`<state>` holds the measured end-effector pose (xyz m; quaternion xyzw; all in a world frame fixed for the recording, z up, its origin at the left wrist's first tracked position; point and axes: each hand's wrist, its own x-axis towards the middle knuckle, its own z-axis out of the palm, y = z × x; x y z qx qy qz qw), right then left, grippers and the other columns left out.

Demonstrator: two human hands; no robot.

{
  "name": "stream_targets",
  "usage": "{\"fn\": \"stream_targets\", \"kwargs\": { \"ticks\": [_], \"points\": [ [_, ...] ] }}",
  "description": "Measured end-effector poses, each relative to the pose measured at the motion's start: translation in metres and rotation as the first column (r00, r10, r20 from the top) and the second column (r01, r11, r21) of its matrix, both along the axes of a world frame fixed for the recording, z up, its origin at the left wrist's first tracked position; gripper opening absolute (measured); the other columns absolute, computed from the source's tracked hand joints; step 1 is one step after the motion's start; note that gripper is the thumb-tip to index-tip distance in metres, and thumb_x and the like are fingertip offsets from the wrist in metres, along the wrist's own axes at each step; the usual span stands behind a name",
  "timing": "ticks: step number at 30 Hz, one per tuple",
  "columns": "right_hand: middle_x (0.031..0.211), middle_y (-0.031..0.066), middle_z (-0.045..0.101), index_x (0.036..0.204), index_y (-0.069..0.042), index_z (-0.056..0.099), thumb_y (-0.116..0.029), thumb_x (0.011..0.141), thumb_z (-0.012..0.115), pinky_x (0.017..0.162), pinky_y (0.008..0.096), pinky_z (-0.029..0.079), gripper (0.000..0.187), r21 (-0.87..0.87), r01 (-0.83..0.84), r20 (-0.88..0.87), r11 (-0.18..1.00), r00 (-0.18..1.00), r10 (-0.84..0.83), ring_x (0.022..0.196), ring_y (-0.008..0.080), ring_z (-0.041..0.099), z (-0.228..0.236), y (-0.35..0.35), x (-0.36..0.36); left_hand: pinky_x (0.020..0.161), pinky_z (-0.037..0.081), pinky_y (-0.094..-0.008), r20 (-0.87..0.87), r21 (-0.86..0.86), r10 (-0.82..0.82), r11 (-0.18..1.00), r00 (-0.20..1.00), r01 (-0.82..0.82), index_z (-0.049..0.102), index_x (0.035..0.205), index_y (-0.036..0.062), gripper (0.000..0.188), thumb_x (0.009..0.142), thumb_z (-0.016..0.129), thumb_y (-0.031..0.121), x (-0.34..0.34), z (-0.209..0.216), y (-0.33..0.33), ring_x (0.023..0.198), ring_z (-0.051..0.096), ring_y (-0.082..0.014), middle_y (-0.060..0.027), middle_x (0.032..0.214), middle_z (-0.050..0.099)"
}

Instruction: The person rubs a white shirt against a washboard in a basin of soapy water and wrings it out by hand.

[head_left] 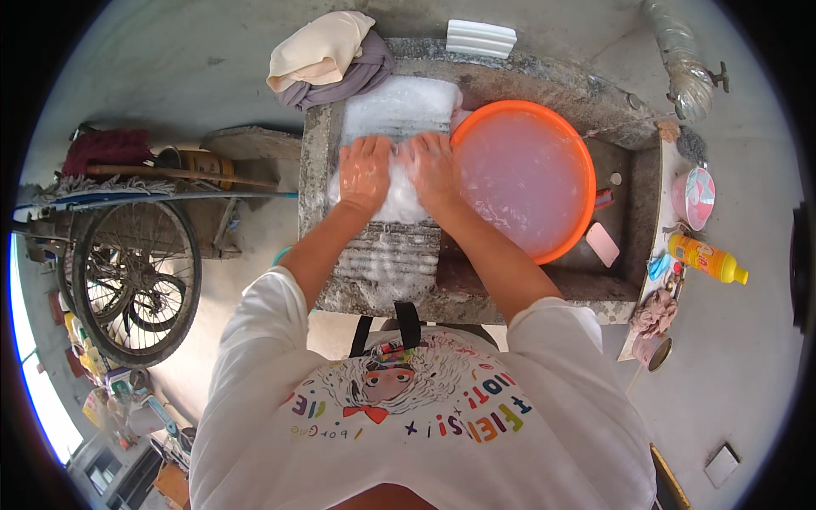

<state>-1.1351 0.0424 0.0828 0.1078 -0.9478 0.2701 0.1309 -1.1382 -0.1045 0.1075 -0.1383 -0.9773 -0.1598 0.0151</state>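
A wet white cloth (399,104) covered in suds lies over the ridged concrete washboard (382,255) of the sink. My left hand (364,170) presses on its left part, with fingers curled into the fabric. Beside it, my right hand (431,168) grips the cloth near its right edge, close to the basin. Foam hides part of the fingertips. Just right of my right hand stands an orange basin (588,183) of cloudy, soapy water. Suds run down the lower ridges of the washboard towards me.
Folded beige cloth (319,47) and grey cloth (361,72) rest on the sink's far left corner. A white ridged block (481,38) sits on the back rim. On the right ledge lie a yellow bottle (705,258) and pink bowl (694,198). A bicycle wheel (136,283) stands left.
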Motion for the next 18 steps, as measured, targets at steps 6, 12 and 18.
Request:
{"fn": "stream_targets", "kwargs": {
  "ticks": [6, 12, 18],
  "points": [
    [0.109, 0.0116, 0.061, 0.1, -0.009, 0.064, -0.037, 0.088, 0.058, 0.089, 0.0569, 0.04, 0.032, -0.237, -0.08, 0.131, 0.968, 0.985, 0.114, 0.106, 0.0368, 0.054, -0.004, 0.01, 0.029, 0.087, 0.042, -0.0495, 0.083, 0.024, 0.082, 0.996, 0.993, -0.084, 0.058, 0.111, 0.0087, 0.025, 0.088, 0.054, 0.016, 0.032, -0.006, 0.0, 0.106, 0.056, -0.0329, -0.0161, 0.11, 0.061],
    [0.102, 0.0071, 0.056, 0.092, -0.011, 0.063, -0.029, 0.077, 0.065, 0.087, 0.045, 0.038, 0.024, -0.016, -0.349, -0.193, 0.937, 0.921, 0.34, 0.105, 0.0261, 0.052, 0.028, 0.019, 0.087, 0.085, 0.042, -0.0426, -0.335, 0.134, -0.271, 0.934, 0.903, 0.33, 0.057, 0.094, 0.0075, 0.015, 0.083, 0.058, 0.018, 0.076, 0.007, -0.022, 0.101, 0.056, -0.0304, -0.0106, 0.103, 0.06],
    [0.105, 0.006, 0.062, 0.091, -0.011, 0.067, -0.032, 0.085, 0.06, 0.084, 0.0459, 0.038, 0.023, 0.028, 0.156, 0.103, 0.987, 0.982, -0.158, 0.108, 0.0261, 0.055, -0.013, -0.012, -0.013, 0.086, 0.044, -0.0429, -0.255, -0.18, 0.095, 0.973, 0.962, -0.144, 0.06, 0.103, 0.008, 0.021, 0.085, 0.056, 0.018, -0.005, -0.046, -0.009, 0.106, 0.057, -0.0275, -0.0109, 0.112, 0.062]
  ]
}}
